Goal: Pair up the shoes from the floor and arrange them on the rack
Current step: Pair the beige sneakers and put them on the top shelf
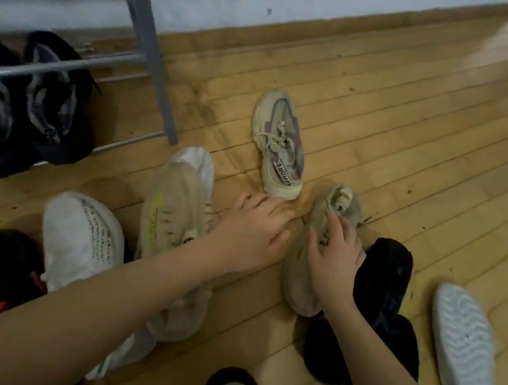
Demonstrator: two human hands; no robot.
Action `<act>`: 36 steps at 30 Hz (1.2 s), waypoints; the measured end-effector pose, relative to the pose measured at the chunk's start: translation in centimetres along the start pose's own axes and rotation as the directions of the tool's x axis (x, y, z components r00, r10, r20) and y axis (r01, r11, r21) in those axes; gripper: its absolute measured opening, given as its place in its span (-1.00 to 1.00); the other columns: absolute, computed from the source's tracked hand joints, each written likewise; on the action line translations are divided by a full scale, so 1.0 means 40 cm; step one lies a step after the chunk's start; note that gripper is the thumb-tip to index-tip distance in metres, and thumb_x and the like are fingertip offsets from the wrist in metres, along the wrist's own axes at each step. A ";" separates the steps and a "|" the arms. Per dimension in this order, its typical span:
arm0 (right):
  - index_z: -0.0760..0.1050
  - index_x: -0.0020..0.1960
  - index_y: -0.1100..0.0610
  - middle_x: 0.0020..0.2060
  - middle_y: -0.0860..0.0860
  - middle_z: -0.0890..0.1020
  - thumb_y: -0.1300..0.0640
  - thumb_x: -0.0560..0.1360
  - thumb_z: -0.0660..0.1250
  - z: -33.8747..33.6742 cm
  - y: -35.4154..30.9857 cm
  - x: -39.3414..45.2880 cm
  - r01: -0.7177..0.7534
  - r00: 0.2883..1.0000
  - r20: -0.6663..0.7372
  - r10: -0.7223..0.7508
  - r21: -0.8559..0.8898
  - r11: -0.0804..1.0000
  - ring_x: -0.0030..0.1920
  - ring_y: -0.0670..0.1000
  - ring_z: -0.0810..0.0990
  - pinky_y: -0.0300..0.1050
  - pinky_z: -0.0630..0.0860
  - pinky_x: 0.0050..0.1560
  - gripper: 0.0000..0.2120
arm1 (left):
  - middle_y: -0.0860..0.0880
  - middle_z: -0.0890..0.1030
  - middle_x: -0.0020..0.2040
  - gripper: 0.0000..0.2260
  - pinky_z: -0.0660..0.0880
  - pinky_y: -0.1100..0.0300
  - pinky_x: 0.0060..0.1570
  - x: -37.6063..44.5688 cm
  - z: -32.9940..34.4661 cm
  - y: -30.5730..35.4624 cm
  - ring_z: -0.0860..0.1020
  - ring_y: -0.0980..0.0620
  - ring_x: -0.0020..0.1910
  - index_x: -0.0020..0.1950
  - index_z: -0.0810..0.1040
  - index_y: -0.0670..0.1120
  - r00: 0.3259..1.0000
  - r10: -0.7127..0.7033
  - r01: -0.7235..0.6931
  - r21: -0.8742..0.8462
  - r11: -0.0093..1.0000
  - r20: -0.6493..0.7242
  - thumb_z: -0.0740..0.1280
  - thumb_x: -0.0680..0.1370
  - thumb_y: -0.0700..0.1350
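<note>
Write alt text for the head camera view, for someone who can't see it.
Right hand grips a small beige sneaker on a wood floor; left hand reaches toward its mate. Loose shoes lie around; a dark pair sits on the rack.

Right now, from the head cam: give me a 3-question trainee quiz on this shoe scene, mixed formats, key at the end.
1. True or false: the right hand is on the small beige sneaker lying next to the black shoe.
2. Multiple choice: what already sits on the rack? A) a pair of dark sneakers B) one white sneaker C) a red and black shoe
3. Fill in: the shoe at far right lies with its ___ facing up.

Key
1. True; the fingers curl over its upper.
2. A; the dark sneakers stand side by side on the lowest bars.
3. Sole; the white tread shows.
</note>
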State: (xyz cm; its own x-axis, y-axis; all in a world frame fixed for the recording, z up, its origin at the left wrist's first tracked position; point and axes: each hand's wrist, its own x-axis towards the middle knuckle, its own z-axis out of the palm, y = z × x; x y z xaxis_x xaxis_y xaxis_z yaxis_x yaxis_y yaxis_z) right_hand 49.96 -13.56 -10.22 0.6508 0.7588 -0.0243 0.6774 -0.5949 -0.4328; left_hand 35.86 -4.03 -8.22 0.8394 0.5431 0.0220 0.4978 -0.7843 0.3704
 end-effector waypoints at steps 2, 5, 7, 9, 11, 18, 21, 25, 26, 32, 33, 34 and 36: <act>0.26 0.43 0.00 0.39 0.04 0.31 -0.07 0.58 0.15 -0.010 0.040 0.032 -0.064 0.998 -0.019 0.064 -0.033 0.997 0.38 0.15 0.24 0.13 0.08 0.36 -0.55 | -0.15 0.55 0.17 -0.58 0.35 -0.04 0.06 0.045 0.025 0.010 0.51 -0.17 0.09 0.20 0.52 -0.12 0.999 0.036 -0.035 -0.020 0.999 0.041 0.04 0.52 0.05; 0.18 0.47 0.03 0.44 0.08 0.25 -0.10 0.59 0.10 -0.020 0.082 0.081 -0.134 0.991 0.003 0.135 -0.104 0.985 0.40 0.17 0.20 0.14 0.05 0.38 -0.51 | -0.16 0.47 0.28 -0.55 0.25 -0.07 0.20 0.116 0.046 0.026 0.42 -0.17 0.24 0.31 0.43 -0.10 0.993 0.078 -0.078 0.003 0.997 0.091 -0.01 0.56 0.06; 0.13 0.49 0.07 0.45 0.09 0.25 -0.11 0.59 0.07 -0.016 0.095 0.103 -0.134 0.990 0.016 0.138 -0.159 0.978 0.40 0.18 0.22 0.14 0.07 0.38 -0.48 | -0.13 0.31 0.42 -0.57 0.09 -0.05 0.32 0.173 0.053 0.031 0.24 -0.13 0.38 0.43 0.27 -0.05 0.986 0.067 -0.071 0.021 0.997 0.153 -0.02 0.62 0.07; 0.11 0.50 0.10 0.45 0.09 0.26 -0.10 0.60 0.03 -0.005 0.100 0.114 -0.121 0.992 0.026 0.127 -0.181 0.976 0.39 0.17 0.25 0.13 0.11 0.35 -0.48 | -0.11 0.19 0.48 -0.56 0.02 -0.05 0.35 0.229 0.059 0.037 0.14 -0.12 0.43 0.49 0.14 -0.02 0.978 0.050 -0.060 0.044 0.997 0.204 -0.03 0.63 0.07; 0.05 0.52 0.08 0.47 0.06 0.24 -0.08 0.62 0.00 0.003 0.105 0.117 -0.123 0.990 0.048 0.132 -0.162 0.979 0.42 0.13 0.24 0.12 0.11 0.36 -0.48 | -0.11 0.15 0.49 -0.55 0.01 -0.07 0.35 0.269 0.076 0.045 0.11 -0.13 0.44 0.50 0.07 -0.01 0.975 0.044 -0.063 0.078 0.995 0.219 -0.03 0.62 0.08; 0.00 0.52 -0.05 0.34 -0.07 0.42 0.03 0.62 0.06 0.013 0.117 0.114 -0.047 0.999 0.011 0.046 0.041 0.998 0.22 -0.06 0.44 -0.02 0.13 0.20 -0.49 | -0.02 0.02 0.54 -0.50 -0.30 -0.15 0.38 0.356 0.123 0.017 -0.19 -0.12 0.50 0.52 -0.06 0.03 0.977 0.058 -0.109 0.250 0.962 0.206 -0.07 0.61 0.14; 0.05 0.51 -0.07 -0.05 -0.10 0.58 0.07 0.61 0.08 0.017 0.115 0.120 -0.028 0.999 -0.041 0.031 0.086 0.996 -0.04 -0.06 0.52 -0.11 0.12 0.06 -0.51 | 0.03 0.13 0.52 -0.55 -0.33 -0.09 0.37 0.371 0.118 0.001 -0.17 -0.04 0.50 0.51 0.03 0.06 0.967 0.110 -0.137 0.106 0.985 0.230 -0.06 0.62 0.10; 0.11 0.49 -0.07 -0.17 -0.13 0.54 0.10 0.60 0.10 0.018 0.097 0.104 0.042 0.997 -0.075 -0.032 0.146 0.988 -0.14 -0.10 0.51 -0.03 0.23 0.14 -0.53 | 0.01 0.34 0.40 -0.60 -0.13 -0.03 0.36 0.334 0.096 -0.011 0.11 -0.08 0.47 0.45 0.24 0.07 0.990 0.126 -0.124 -0.043 0.991 0.062 -0.03 0.62 0.08; 0.13 0.48 -0.05 -0.13 -0.12 0.56 0.10 0.61 0.11 0.015 0.089 0.098 0.067 0.995 -0.080 -0.052 0.195 0.979 -0.10 -0.11 0.52 0.01 0.27 0.20 -0.54 | -0.01 0.39 0.34 -0.59 -0.06 -0.01 0.33 0.316 0.090 -0.013 0.24 -0.08 0.41 0.43 0.29 0.03 0.992 0.129 -0.129 -0.077 0.989 -0.003 -0.03 0.61 0.08; 0.24 0.45 0.09 0.28 0.01 0.43 0.10 0.60 0.15 -0.011 0.020 0.086 0.119 0.993 -0.060 -0.104 0.389 0.914 0.19 -0.21 0.37 -0.35 0.31 0.15 -0.58 | -0.04 0.48 0.12 -0.61 0.40 -0.06 0.05 0.238 0.024 -0.031 0.49 0.01 0.05 0.28 0.50 -0.10 0.982 -0.006 -0.058 -0.334 0.941 -0.188 0.11 0.56 0.05; 0.27 0.43 0.10 0.25 0.00 0.45 0.11 0.60 0.16 -0.013 0.008 0.081 0.125 0.992 -0.068 -0.106 0.406 0.905 0.18 -0.19 0.39 -0.38 0.32 0.14 -0.59 | -0.05 0.48 0.09 -0.62 0.46 -0.04 0.02 0.229 0.011 -0.034 0.49 0.01 0.03 0.25 0.52 -0.13 0.979 -0.031 -0.051 -0.385 0.922 -0.203 0.17 0.55 0.04; 0.30 0.42 0.11 0.22 -0.03 0.47 0.13 0.60 0.18 -0.014 -0.003 0.075 0.127 0.992 -0.075 -0.104 0.436 0.891 0.17 -0.20 0.40 -0.44 0.31 0.13 -0.61 | -0.07 0.48 0.08 -0.63 0.48 0.00 0.02 0.215 -0.002 -0.034 0.50 0.01 0.02 0.23 0.54 -0.15 0.975 -0.048 -0.051 -0.423 0.905 -0.219 0.21 0.54 0.03; 0.35 0.38 0.11 0.14 -0.10 0.49 0.16 0.59 0.20 -0.018 -0.022 0.058 0.134 0.991 -0.085 -0.105 0.486 0.864 0.11 -0.28 0.39 -0.53 0.29 0.10 -0.64 | -0.11 0.48 0.10 -0.63 0.46 0.10 0.08 0.180 -0.021 -0.032 0.48 0.01 0.07 0.23 0.54 -0.17 0.968 -0.090 -0.029 -0.462 0.886 -0.234 0.28 0.52 0.01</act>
State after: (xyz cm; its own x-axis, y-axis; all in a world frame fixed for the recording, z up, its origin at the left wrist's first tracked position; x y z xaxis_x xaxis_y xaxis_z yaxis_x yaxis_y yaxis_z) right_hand 51.13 -11.46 -9.25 0.6027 0.7919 0.0984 0.5053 -0.2832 -0.8152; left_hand 41.08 1.14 -7.77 0.7166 0.6668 0.2046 0.3160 -0.5719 0.7570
